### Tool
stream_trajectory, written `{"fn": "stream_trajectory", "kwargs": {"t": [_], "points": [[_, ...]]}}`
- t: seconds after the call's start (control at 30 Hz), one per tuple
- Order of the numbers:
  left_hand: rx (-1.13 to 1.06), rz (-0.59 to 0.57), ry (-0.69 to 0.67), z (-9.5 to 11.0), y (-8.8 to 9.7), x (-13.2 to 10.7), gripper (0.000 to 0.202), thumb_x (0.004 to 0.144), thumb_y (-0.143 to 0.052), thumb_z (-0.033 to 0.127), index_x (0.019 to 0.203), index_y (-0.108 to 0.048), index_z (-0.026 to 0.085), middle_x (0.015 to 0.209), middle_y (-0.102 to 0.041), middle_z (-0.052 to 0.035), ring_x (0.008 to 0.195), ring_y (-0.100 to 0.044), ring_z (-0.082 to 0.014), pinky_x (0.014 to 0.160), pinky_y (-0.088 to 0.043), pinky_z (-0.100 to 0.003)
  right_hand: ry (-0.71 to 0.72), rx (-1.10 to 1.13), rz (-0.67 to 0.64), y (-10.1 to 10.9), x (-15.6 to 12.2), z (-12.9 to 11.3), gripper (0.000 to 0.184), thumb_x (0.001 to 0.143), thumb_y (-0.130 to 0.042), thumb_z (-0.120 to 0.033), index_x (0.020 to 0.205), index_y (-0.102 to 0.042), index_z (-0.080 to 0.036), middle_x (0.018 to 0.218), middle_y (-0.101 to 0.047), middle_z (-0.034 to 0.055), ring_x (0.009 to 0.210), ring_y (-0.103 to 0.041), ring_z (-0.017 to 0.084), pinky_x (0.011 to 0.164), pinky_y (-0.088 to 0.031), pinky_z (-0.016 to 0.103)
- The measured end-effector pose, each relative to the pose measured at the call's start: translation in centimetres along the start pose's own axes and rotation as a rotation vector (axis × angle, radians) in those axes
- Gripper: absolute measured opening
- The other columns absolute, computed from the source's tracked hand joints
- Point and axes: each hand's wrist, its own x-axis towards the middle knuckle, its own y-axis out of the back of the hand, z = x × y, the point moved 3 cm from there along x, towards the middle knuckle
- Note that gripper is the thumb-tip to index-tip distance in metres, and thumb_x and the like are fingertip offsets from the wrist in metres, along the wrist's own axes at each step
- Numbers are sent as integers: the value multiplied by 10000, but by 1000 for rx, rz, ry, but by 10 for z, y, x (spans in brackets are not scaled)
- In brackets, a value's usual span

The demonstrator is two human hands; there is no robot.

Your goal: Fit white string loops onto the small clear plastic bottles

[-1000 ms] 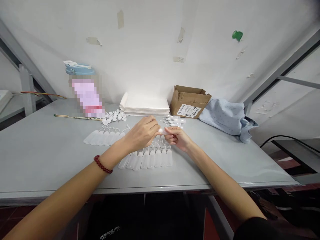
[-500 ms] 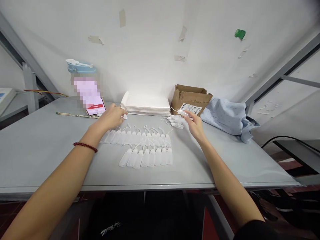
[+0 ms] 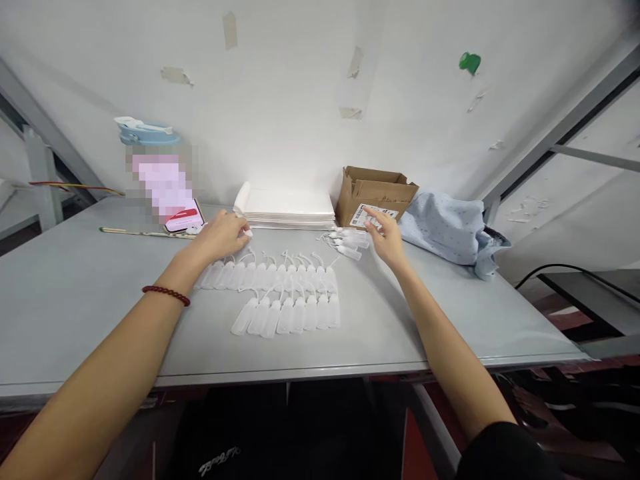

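My left hand [image 3: 225, 235] is closed at the back left of the table, its thumb and fingers pinching a small white piece [image 3: 248, 233] that looks like a cap. My right hand [image 3: 387, 239] hovers beside a small pile of translucent squeeze bottles [image 3: 349, 253], in front of the cardboard box. Its fingers are apart, with nothing seen between them. Two rows of similar flat, translucent bottles with thin white strands at their tops lie between my arms: a back row [image 3: 270, 276] and a shorter front row [image 3: 299, 316].
At the wall stand a stack of white sheets [image 3: 290, 207] and an open cardboard box [image 3: 373, 190]. Right of the box lies a light blue cloth [image 3: 443, 223]. A phone [image 3: 185, 217], partly blurred, leans at the left by a thin patterned stick [image 3: 135, 232] and a blue-lidded container [image 3: 150, 135].
My right hand has let go of the squeeze bottle it held, and the bottle now lies on the pile. My left hand stays near the same place, still pinching the small white piece.
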Motion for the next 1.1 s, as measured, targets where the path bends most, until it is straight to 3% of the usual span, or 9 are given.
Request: {"fn": "stream_trajectory", "kwargs": {"t": [0.07, 0.1, 0.2, 0.27, 0.4, 0.53, 0.73, 0.87, 1.1], "points": [[-47, 81, 2, 9, 10, -5, 258, 731, -495, 358, 846, -629, 171, 958, -666, -106, 968, -549, -294, 844, -408, -369, -40, 145, -42, 13, -5, -15, 316, 859, -472, -332, 1092, -634, -195, 1049, -648, 92, 974, -573, 208, 814, -436, 344], [-81, 117, 5, 15, 15, -8, 254, 734, -495, 362, 850, -620, 174, 959, -664, -99, 967, -553, -284, 834, -414, -357, -69, 198, -131, 18, -9, -24, 277, 854, -483, -340, 1006, -656, -187, 944, -664, 70, 905, -585, 192, 798, -436, 330], [-208, 157, 68, 33, 30, -18, 218, 735, -521, 359, 835, -603, 184, 898, -666, -74, 911, -580, -256, 776, -434, -327, -125, 277, -642, 20, -25, -52, 226, 822, -537, -357, 869, -657, -172, 771, -650, 27, 738, -579, 152, 713, -434, 292], [-275, 160, 97, 44, 36, -23, 192, 723, -552, 356, 812, -598, 193, 858, -668, -52, 863, -592, -239, 743, -440, -312, -130, 255, -883, 18, -37, -66, 227, 820, -541, -374, 835, -645, -174, 751, -639, 19, 720, -569, 143, 669, -424, 274], [-354, 159, 80, 55, 39, -28, 142, 716, -569, 333, 769, -585, 202, 834, -677, -26, 850, -602, -219, 728, -444, -293, -85, 132, -1080, 10, -54, -82, 324, 743, -641, -435, 946, -605, -185, 784, -639, 10, 708, -557, 139, 635, -407, 261], [-387, 154, 62, 58, 38, -28, 141, 712, -571, 334, 761, -586, 202, 829, -685, -19, 838, -610, -211, 725, -455, -297, -108, -14, -1127, 3, -67, -90, 617, 608, -740, -510, 1093, -504, -208, 729, -596, -25, 631, -526, 136, 545, -356, 245], [-433, 170, 33, 60, 37, -28, 151, 696, -595, 335, 749, -591, 193, 802, -686, -33, 786, -612, -208, 700, -473, -312, -67, -172, -1111, 3, -76, -102, 690, 557, -729, -627, 1063, -519, -208, 711, -595, -4, 658, -532, 174, 539, -325, 259], [-458, 172, 30, 59, 34, -27, 154, 689, -612, 327, 751, -594, 186, 796, -682, -39, 775, -611, -209, 697, -471, -314, 16, -332, -1078, 2, -82, -109, 669, 587, -702, -654, 1028, -549, -175, 719, -612, 33, 674, -559, 211, 531, -305, 271], [-476, 181, -8, 57, 29, -26, 132, 703, -605, 316, 734, -589, 188, 774, -669, -34, 766, -606, -198, 699, -465, -305, 161, -539, -985, 2, -90, -120, 463, 697, -683, -563, 871, -556, -153, 670, -624, 61, 604, -592, 223, 501, -248, 284]]}}
